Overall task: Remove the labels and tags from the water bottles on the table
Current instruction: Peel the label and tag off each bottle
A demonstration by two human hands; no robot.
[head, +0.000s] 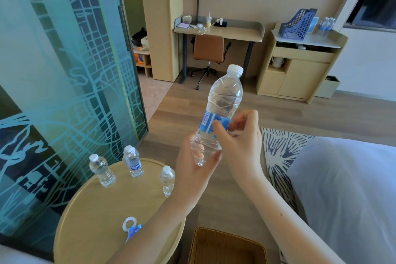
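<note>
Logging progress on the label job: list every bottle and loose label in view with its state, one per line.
Held bottle: capped, tilted, blue label on, left hand gripping base, right hand at label.
Left table bottle: upright, capped, bare.
Back bottle: upright, capped, labelled.
Right table bottle: upright, capped, bare.
Peeled label: loose on round table.

Clear bottle [222, 100] with white cap [235, 69] and blue-and-white label [209, 121]; pale wooden round table [90, 216]; brown woven basket [227, 246]; teal glass panel [64, 70] with map-like line pattern; navy-and-white streaked rug [278, 148]
</note>
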